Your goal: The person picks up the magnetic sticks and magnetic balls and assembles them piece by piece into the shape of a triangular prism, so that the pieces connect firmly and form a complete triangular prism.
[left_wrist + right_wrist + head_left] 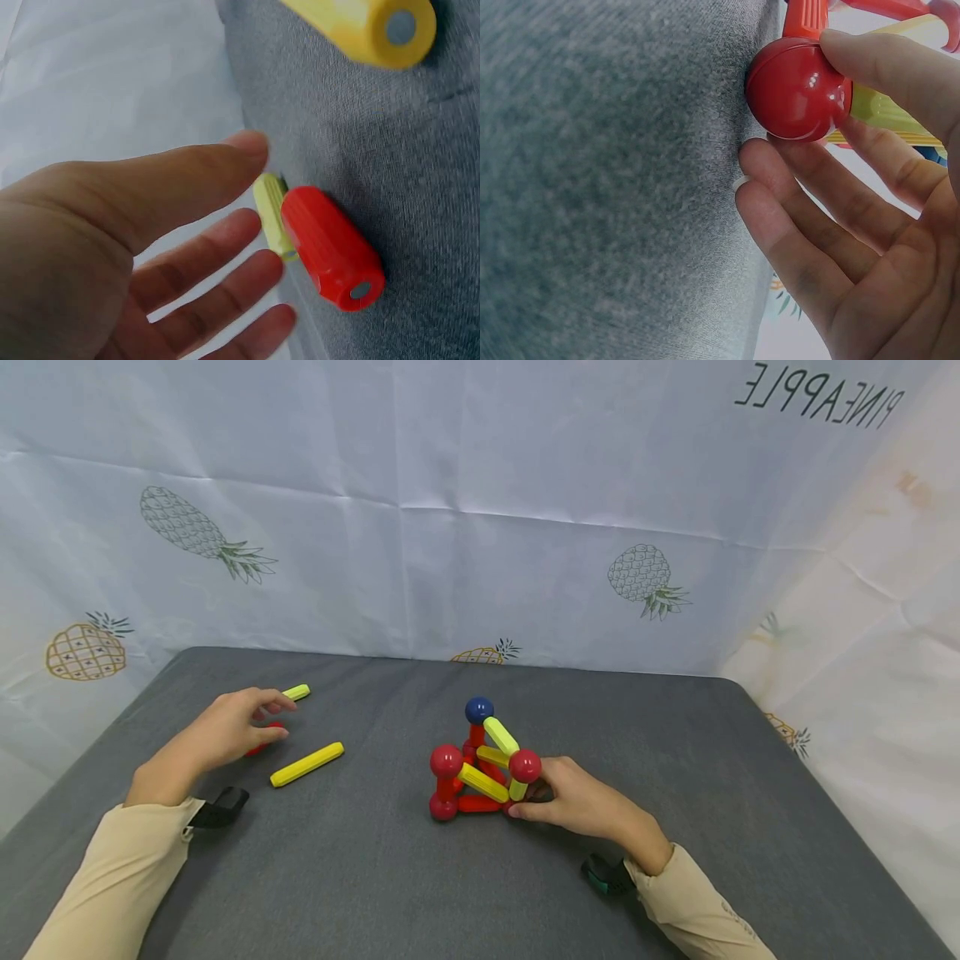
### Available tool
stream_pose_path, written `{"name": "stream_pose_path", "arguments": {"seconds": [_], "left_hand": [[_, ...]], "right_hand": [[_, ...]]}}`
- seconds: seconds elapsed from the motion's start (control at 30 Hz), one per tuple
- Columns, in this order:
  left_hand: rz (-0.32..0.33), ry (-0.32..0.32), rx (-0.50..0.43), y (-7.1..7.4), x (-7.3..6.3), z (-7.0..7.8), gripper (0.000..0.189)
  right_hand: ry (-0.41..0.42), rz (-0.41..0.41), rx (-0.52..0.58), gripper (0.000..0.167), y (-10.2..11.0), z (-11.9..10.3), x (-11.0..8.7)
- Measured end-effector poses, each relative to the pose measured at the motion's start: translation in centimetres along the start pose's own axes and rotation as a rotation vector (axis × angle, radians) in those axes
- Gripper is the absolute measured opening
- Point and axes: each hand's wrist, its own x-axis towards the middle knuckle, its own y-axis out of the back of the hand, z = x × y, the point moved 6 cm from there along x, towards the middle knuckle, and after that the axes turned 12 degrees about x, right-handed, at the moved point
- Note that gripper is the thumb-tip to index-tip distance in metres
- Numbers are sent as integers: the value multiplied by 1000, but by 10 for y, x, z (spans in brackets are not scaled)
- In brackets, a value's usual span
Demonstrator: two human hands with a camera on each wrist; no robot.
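Note:
At the table's centre stands a frame built of magnetic rods and balls (483, 783), in red, yellow and yellow-green with a dark blue ball (479, 710) on top. My right hand (581, 802) holds its near right corner. Thumb and fingers pinch a red ball (795, 90) low on the frame, seen close in the right wrist view. Over on the left, my left hand (232, 727) hovers with spread fingers above a red rod (334, 251), apart from it in the left wrist view. Beyond lies a yellow-green rod (297, 692); nearer lies a yellow rod (307, 765).
A grey cloth-covered table (360, 877) lies beneath everything. Behind it hangs a white pineapple-print curtain (480, 443), which reaches the table's back edge. Dark straps (219, 807) sit at both wrists.

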Motion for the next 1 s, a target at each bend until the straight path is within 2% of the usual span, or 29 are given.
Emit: {"name": "stream_pose_path", "arguments": {"seconds": [0.23,0.43,0.77,1.0], "left_hand": [[-89,9,32,-5,-1,-6,39],[-128,21,35,-7,-2,-10,37],[-69,-63,38,-8,0,-2,32],[-2,-84,18,-4,2,11,31]], "right_hand": [[-7,-2,4,33,0,0,0],[-5,-1,6,32,0,0,0],[-1,3,3,32,0,0,-1],[1,5,-3,33,0,0,0]]}}
